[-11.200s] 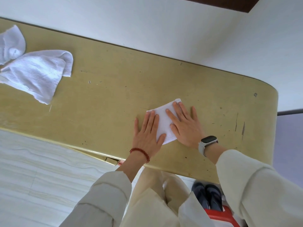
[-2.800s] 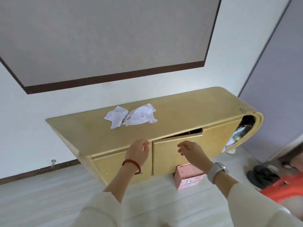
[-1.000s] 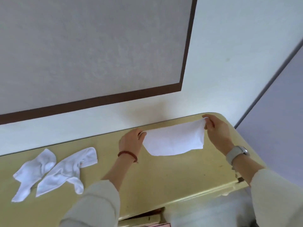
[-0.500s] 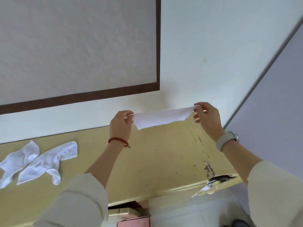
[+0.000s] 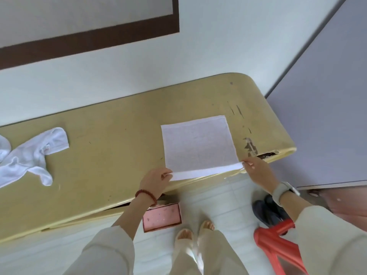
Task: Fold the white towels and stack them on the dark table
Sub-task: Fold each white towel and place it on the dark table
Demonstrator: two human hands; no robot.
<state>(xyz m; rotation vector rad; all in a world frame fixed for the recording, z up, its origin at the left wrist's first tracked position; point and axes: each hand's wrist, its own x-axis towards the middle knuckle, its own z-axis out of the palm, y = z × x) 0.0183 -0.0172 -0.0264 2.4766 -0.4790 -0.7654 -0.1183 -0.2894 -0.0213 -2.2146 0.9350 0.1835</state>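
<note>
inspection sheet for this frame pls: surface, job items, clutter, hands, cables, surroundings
Surface: yellow cabinet top, scratched, veneer chipped at the right front edge.
Job's things: spread towel flat, near edge lifted; crumpled towels at left, unfolded.
Clutter: nothing seen on the top.
Hands: left hand and right hand each pinch a near corner of the spread towel.
Cables: nothing seen.
Surroundings: pink box, dark shoes, red object on the floor.

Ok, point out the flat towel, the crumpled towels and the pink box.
flat towel [image 5: 198,144], head view, middle of the spread cloth.
crumpled towels [image 5: 29,155], head view, middle of the bunched cloth at left.
pink box [image 5: 161,217], head view, centre of its top.
</note>
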